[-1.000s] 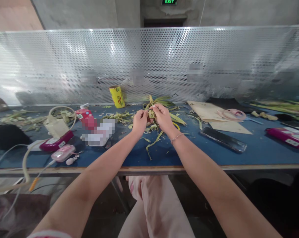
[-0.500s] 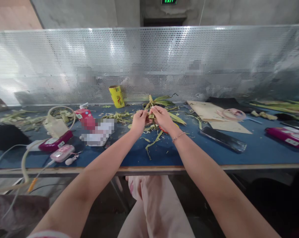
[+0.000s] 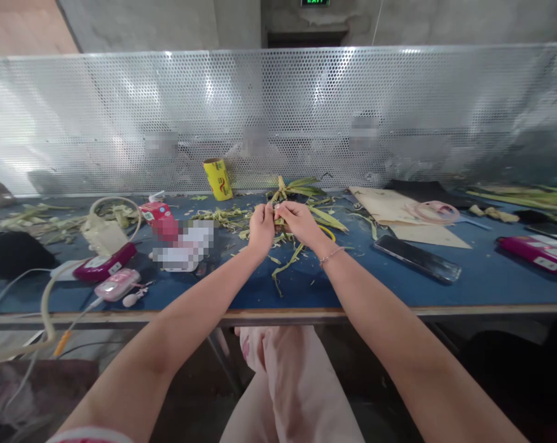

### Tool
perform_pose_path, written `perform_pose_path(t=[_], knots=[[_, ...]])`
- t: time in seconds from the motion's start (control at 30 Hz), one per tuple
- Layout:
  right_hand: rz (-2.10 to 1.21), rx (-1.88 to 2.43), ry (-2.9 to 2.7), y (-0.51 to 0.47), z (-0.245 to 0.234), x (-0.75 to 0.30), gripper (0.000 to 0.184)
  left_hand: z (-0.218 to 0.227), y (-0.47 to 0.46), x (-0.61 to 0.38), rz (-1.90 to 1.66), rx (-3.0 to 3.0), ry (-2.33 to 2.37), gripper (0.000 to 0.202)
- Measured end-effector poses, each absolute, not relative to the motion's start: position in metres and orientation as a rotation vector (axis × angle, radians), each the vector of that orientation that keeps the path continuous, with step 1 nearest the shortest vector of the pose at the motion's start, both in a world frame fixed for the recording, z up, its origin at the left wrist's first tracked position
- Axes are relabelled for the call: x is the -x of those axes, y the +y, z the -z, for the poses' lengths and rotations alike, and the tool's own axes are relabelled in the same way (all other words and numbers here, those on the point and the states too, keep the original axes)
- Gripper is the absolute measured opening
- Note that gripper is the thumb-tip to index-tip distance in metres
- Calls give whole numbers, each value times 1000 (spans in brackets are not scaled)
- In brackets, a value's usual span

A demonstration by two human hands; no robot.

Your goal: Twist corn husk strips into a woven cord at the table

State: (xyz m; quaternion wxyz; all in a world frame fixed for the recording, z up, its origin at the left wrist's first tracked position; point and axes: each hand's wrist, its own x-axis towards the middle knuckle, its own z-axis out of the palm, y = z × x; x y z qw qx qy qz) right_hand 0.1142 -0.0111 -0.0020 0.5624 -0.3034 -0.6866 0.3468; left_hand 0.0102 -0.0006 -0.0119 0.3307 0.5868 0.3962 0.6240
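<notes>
Over the middle of the table, my left hand (image 3: pixel 261 226) and my right hand (image 3: pixel 298 221) meet with their fingertips almost touching. Both are closed on green plant strips, which show as a small patch between the fingers; most of the held part is hidden. Just beyond them lies a tied-looking bunch of long green leaves (image 3: pixel 306 187). A thin peeled strip (image 3: pixel 287 266) trails on the table below my hands. Part of a yellow ring-shaped edge (image 3: pixel 328 232) shows beside my right wrist.
The blue table (image 3: pixel 278 298) has plant scraps (image 3: pixel 220 216) scattered over it. A yellow roll (image 3: pixel 218 179) stands by the perforated metal screen (image 3: pixel 287 92). To the right are brown paper (image 3: pixel 382 206) and a phone (image 3: pixel 416 258); to the left, a pink carton (image 3: pixel 160 220) and a cabled device (image 3: pixel 117 284).
My hands have drawn slightly closer together, and my right fingers sit a little lower. The red edge near my right wrist no longer shows; a yellow one does.
</notes>
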Motion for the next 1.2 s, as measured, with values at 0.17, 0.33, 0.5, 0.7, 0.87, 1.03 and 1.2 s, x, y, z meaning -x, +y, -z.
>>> perform_pose_path(t=[0.17, 0.33, 0.5, 0.7, 0.87, 1.03, 1.2], knots=[[-769, 697, -1574, -15, 2, -102, 36, 13, -3, -9, -1796, -1534, 1104, 35], [-776, 686, -1503, -13, 4, -101, 34, 9, -7, -9, -1784, -1541, 1073, 36], [-817, 726, -1445, -7, 6, -101, 35, 8, -8, -8, -1780, -1569, 1060, 36], [-647, 766, -1483, -10, 4, -102, 35, 9, -4, -6, -1789, -1594, 1082, 37], [-620, 729, -1463, -14, 2, -102, 33, 9, -6, -7, -1787, -1555, 1080, 38], [-627, 742, -1485, -16, 3, -100, 36, 9, -4, -9, -1807, -1515, 1096, 38], [-642, 745, -1501, -13, 5, -98, 37, 9, -1, -7, -1825, -1501, 1103, 37]])
